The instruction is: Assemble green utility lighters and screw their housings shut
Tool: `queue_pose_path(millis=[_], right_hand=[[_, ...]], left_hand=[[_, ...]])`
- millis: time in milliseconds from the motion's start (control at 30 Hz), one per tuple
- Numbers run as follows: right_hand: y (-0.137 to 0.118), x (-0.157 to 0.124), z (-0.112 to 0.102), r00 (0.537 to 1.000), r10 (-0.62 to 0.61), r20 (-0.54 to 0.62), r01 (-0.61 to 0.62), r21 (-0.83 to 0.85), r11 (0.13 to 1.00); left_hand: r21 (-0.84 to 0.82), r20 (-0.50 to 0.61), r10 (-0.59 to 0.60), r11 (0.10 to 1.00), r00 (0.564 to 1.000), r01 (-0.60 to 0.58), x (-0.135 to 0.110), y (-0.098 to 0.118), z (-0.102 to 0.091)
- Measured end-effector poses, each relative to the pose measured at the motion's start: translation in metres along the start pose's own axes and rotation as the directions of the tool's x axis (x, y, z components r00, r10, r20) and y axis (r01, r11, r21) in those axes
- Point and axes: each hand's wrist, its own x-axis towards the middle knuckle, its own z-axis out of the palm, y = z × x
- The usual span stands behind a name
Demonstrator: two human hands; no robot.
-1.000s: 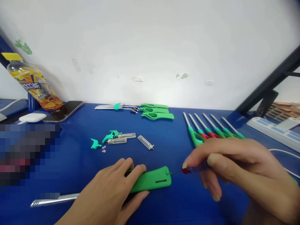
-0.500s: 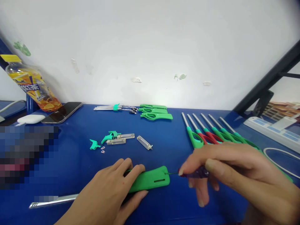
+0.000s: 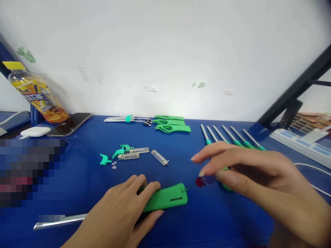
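Note:
On the blue table lies a green long-nose lighter [image 3: 165, 198], its metal tube [image 3: 62, 220] pointing left. My left hand [image 3: 124, 206] presses it down, fingers wrapped over its middle. My right hand [image 3: 248, 175] pinches the handle of a small screwdriver [image 3: 204, 181] with a red and purple handle. The screwdriver's thin shaft slants down to the hole near the lighter's right end. Beyond my left hand are clear fuel tanks [image 3: 159, 157] and teal triggers [image 3: 104, 159], with tiny pale pieces [image 3: 114, 165] beside them.
Several finished-looking lighters [image 3: 231, 134] lie in a row behind my right hand. Green handle shells [image 3: 173, 128] and metal tubes with wires [image 3: 124, 119] lie along the wall. A phone [image 3: 69, 124] and drink bottle [image 3: 38, 94] are at left, a power strip [image 3: 300, 146] at right.
My right hand has lifted slightly and its index finger has come away, so the screwdriver handle tilts upward more. My left hand and the lighter have stayed in place.

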Motion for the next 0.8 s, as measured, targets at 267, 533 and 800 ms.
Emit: queue_pose_path(millis=[267,533,800], right_hand=[[0.001,-0.001,0.005,0.988,0.126,-0.089,-0.117,0.096,0.989],[-0.003,0.000,0.007,0.961,0.157,0.226,-0.238,0.398,0.886],[-0.001,0.006,0.011,0.984,0.171,-0.054,-0.155,0.220,0.963]], left_hand=[[-0.015,0.015,-0.018,1.000,1.000,0.018,-0.001,-0.002,0.001],[-0.030,0.004,-0.008,1.000,1.000,0.008,-0.001,-0.001,0.002],[-0.030,0.022,-0.025,0.999,0.999,0.025,-0.003,-0.001,0.001]])
